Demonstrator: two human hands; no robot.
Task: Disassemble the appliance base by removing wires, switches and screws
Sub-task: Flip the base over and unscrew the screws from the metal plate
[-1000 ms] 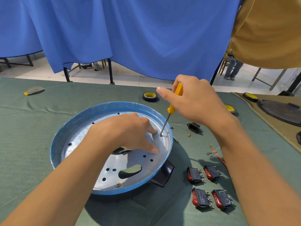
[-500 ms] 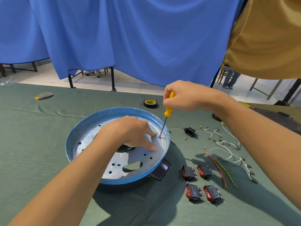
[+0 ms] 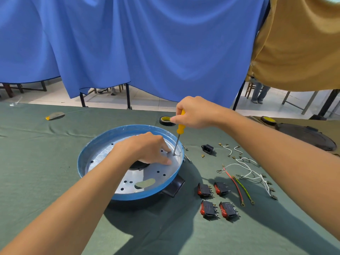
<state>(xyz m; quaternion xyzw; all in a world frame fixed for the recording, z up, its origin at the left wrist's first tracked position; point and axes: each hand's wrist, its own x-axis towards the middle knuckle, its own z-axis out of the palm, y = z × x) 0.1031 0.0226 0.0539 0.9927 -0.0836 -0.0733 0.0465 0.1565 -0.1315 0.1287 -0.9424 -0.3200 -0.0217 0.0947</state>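
While gripping the yellow screwdriver (image 3: 180, 128) in the right hand (image 3: 196, 112), works a screw (image 3: 174, 154) at three o'clock in the blue appliance base (image 3: 81, 161), centre table, bracing it with flat-pressed fingers of the left hand (image 3: 145, 150), with switches (image 3: 204, 190) and wires (image 3: 247, 174) already out at four o'clock. Next, probably: firm downward pressure, more turns.

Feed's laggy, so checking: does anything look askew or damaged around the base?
Nothing stands out. The four switches and loose wires lie sorted right of the blue base; the right hand holds the screwdriver on a screw.
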